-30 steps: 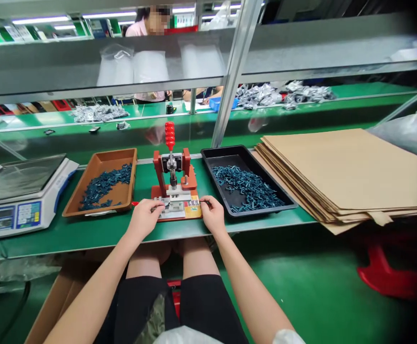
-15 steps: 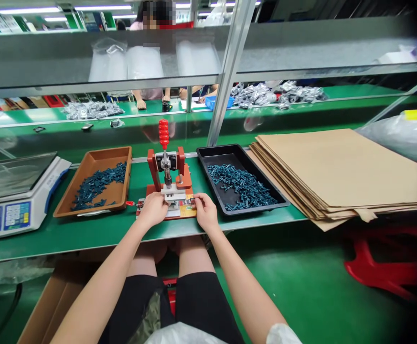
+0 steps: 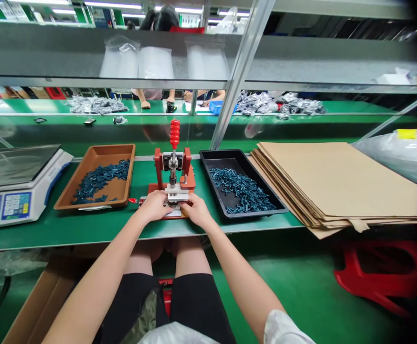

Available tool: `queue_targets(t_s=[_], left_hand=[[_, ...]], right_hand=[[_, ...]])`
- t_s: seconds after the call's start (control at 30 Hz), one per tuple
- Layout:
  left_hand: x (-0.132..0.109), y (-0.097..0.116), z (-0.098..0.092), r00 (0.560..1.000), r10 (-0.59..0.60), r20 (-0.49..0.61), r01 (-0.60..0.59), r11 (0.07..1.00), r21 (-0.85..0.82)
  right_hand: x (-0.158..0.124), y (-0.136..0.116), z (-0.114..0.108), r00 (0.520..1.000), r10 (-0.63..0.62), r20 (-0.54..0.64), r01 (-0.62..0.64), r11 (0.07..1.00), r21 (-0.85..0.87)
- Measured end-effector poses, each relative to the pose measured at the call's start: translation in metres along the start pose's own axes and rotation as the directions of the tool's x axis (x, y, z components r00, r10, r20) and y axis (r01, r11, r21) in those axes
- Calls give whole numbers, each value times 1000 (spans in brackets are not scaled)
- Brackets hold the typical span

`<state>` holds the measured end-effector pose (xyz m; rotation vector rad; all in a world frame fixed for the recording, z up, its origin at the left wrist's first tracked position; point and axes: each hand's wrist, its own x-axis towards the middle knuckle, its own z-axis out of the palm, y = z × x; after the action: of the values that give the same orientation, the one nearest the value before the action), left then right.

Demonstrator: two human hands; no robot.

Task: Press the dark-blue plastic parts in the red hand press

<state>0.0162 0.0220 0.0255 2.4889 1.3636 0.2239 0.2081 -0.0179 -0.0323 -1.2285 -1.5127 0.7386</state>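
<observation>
A hand press (image 3: pixel 173 174) with an upright red ribbed handle (image 3: pixel 174 134) stands on the green bench in front of me. My left hand (image 3: pixel 154 206) is at the left side of its metal jig (image 3: pixel 177 195), fingers bent and thumb tip low by the base. From the other side my right hand (image 3: pixel 196 210) reaches in, thumb and fingers closed at the jig's right edge. Whatever small thing lies between the fingertips is hidden. A small red-tipped lever (image 3: pixel 133 200) sticks out left of my left hand.
A brown tray (image 3: pixel 60 203) of flat dark-blue pieces sits left, beside a weighing scale (image 3: pixel 16 205). To the right are a black tray (image 3: pixel 229 160) of thin dark-blue pieces and stacked cardboard sheets (image 3: pixel 337 177). A metal post (image 3: pixel 242 71) rises behind. Across, a co-worker's hands (image 3: pixel 145 104) rest on another bench.
My right hand has moved left from the yellowish plate to the jig's edge, closer to my left hand. My left thumb now shows lower by the base. The head view has shifted slightly.
</observation>
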Motion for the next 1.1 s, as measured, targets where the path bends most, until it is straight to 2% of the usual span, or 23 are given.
queue_targets(t_s=[0.2, 0.4, 0.5, 0.57, 0.6, 0.67, 0.73, 0.8, 0.83, 0.9, 0.93, 1.0, 1.1], left_hand=[[-3, -2, 0, 1000, 6, -15, -7, 1000, -20], [-3, 1, 4, 997, 9, -70, -13, 998, -59], [-10, 7, 2, 996, 40, -79, -46, 996, -76], [-22, 8, -2, 987, 91, -129, -100, 993, -64], [-29, 7, -5, 976, 102, -191, -113, 992, -47], [-43, -3, -12, 920, 42, -389, -60, 998, -34], [-48, -20, -19, 804, -118, -583, 50, 990, -131], [-42, -36, -22, 713, -303, -633, 93, 935, -343], [-36, -42, -21, 695, -384, -608, 82, 882, -464], [-21, -43, -14, 708, -467, -529, 27, 767, -641], [-14, -38, -8, 727, -461, -509, -1, 740, -672], [-5, -22, 3, 770, -369, -520, -27, 796, -604], [-5, -2, 15, 843, -255, -474, 26, 899, -437]], right_hand=[[9, 0, 21, 1000, -11, 7, 11, 998, 56], [5, 0, 18, 994, -103, 17, 104, 991, -83], [3, -3, 17, 989, -145, 8, 144, 979, -146], [3, -5, 17, 987, -163, -5, 160, 974, -158], [3, -6, 17, 985, -173, -5, 171, 973, -155], [4, -6, 17, 982, -191, 6, 190, 971, -144], [5, -6, 17, 980, -196, 23, 198, 971, -136], [5, -6, 16, 981, -194, 24, 195, 972, -127], [5, -6, 16, 982, -190, 17, 191, 974, -122], [5, -6, 16, 984, -180, 0, 179, 977, -115], [4, -6, 17, 984, -178, -4, 176, 978, -113], [3, -7, 16, 984, -179, -2, 178, 978, -105], [5, -5, 13, 989, -146, 21, 147, 987, -60]])
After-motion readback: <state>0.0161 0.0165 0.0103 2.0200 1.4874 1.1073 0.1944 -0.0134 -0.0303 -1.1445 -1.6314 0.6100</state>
